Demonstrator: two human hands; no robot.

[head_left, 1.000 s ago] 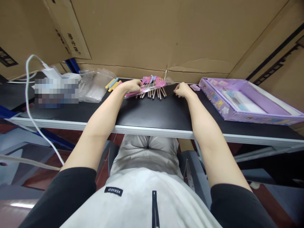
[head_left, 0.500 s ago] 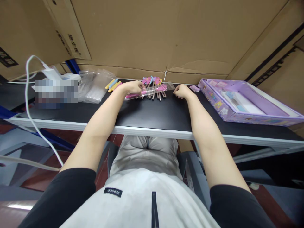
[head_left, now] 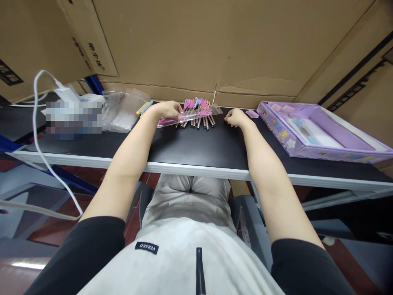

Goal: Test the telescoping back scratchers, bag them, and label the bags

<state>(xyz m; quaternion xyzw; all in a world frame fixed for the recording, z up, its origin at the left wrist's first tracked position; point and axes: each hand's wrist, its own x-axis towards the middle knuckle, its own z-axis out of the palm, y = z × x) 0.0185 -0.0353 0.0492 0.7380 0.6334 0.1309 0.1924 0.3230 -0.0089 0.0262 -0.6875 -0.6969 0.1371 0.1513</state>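
i see my left hand [head_left: 167, 110] at about eleven o'clock on the black tabletop with a pale metal edge [head_left: 196, 143], fingers pinched on the near end of a clear narrow plastic sleeve with a pink item inside [head_left: 181, 119]; the sleeve lies flat, running toward three o'clock from that hand; just behind it, touching or overlapping, lies a bunch of metal-barrelled sticks topped with pink, blue and orange hand shapes [head_left: 199, 111], fanned toward twelve o'clock; my right hand [head_left: 235, 117] rests at one o'clock on the tabletop, fingers curled in loosely, near the sleeve's far end; i cannot tell whether it grips anything; at three o'clock sits an open lilac cardboard gift box with a printed tray [head_left: 310, 131]; at ten o'clock a heap of clear plastic bags [head_left: 121, 110], with yellow and blue sticks [head_left: 143, 107] between the heap and my left hand; brown corrugated cardboard sheets [head_left: 199, 45] stand along twelve o'clock
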